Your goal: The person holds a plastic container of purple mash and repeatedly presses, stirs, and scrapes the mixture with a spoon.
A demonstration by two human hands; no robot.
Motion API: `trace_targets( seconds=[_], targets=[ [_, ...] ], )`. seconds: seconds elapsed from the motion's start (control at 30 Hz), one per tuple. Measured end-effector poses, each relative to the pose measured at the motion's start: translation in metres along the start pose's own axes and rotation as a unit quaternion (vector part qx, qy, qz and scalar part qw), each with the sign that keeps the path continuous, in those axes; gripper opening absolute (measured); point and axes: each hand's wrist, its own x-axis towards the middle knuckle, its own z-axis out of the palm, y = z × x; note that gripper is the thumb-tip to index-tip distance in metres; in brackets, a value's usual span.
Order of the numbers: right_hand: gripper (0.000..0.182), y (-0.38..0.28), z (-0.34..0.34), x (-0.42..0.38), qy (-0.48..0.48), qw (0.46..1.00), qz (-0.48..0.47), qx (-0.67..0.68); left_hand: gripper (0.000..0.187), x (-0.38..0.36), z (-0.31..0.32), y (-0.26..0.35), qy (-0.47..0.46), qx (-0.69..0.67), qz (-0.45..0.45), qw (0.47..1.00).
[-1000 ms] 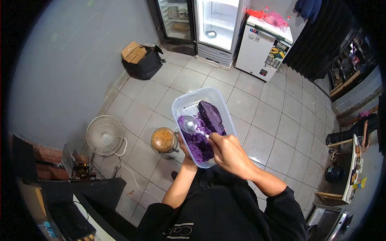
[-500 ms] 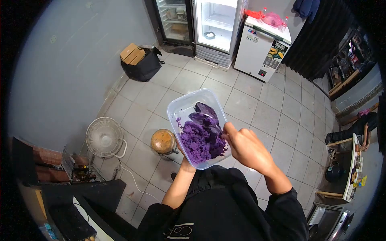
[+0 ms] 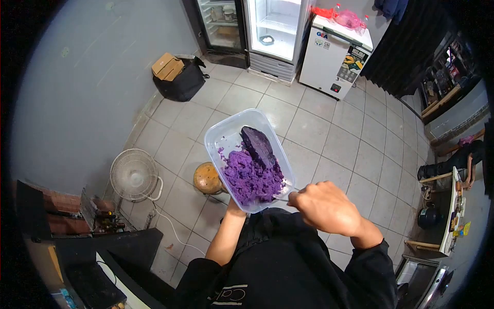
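A clear rectangular plastic container (image 3: 216,130) is held up in front of me, tilted, by my left hand (image 3: 235,210) at its near left side; the fingers are mostly hidden under it. Inside lies crumbly mashed purple sweet potato (image 3: 247,177), with a larger dark-skinned purple sweet potato piece (image 3: 258,146) toward the far right. My right hand (image 3: 327,207) is closed around the thin handle of a metal utensil (image 3: 283,198) at the near right corner. The utensil's head is down in the mash, so its kind is hidden.
A round brownish pot (image 3: 207,178) stands on the tiled floor beyond my left arm, beside a white fan (image 3: 135,175) with a trailing cord. Fridges (image 3: 274,31), a chest freezer (image 3: 332,62) and a black bag (image 3: 180,82) line the back. A person (image 3: 453,157) is by a table at right.
My right hand has moved toward me and right, drawing the utensil from the potato piece to the near corner. The container has shifted slightly left and away; the large piece now shows more fully.
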Motion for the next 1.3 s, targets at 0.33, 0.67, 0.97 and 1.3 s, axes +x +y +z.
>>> trace_targets(
  seconds=[0.33,0.67,0.97,1.3],
  targets=[
    [0.009,-0.017,0.047,0.047,0.134,0.986,0.008,-0.098,0.053,0.000,-0.018,-0.009,0.004,-0.029,0.010,1.000],
    [0.008,-0.011,-0.007,0.036,0.121,0.988,0.047,-0.078,0.052,-0.001,-0.037,-0.016,0.009,-0.061,0.031,0.998],
    [0.011,0.007,0.015,0.063,0.120,0.991,0.003,-0.056,0.062,0.018,-0.036,-0.007,0.067,-0.026,0.027,0.997],
    [0.011,0.004,0.028,0.081,0.090,0.992,-0.074,-0.045,0.082,0.026,-0.051,-0.009,0.016,-0.204,0.023,0.979]
  ],
)
